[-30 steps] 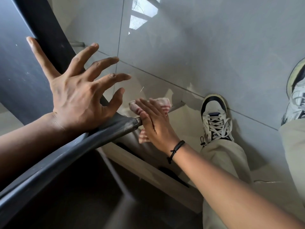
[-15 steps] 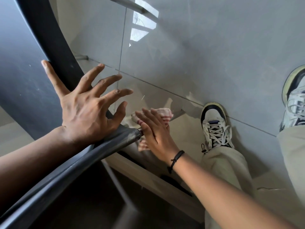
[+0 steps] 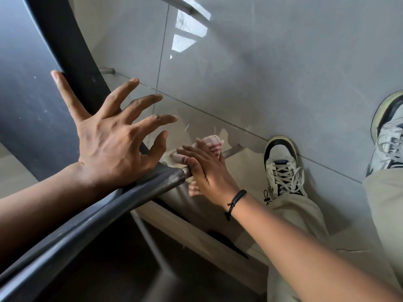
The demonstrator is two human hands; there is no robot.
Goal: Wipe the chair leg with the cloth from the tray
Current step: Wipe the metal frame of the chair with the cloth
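Observation:
A dark chair fills the left of the head view, its seat edge running from the lower left to the middle. My left hand rests palm down on that edge with fingers spread wide, holding nothing. Below and right of it, a grey metal chair leg slants down toward the floor. My right hand presses a red-and-white striped cloth around that leg. The hand covers most of the cloth and the upper leg. A black cord bracelet sits on my right wrist.
Glossy grey floor tiles lie beneath everything. My two white and black sneakers stand to the right in beige trousers. A pale wooden board lies under the chair. Another metal leg shows at the upper left.
My right hand and the cloth have slid a little further down the leg, away from the seat edge. The camera view has shifted down slightly; my left hand stays on the chair.

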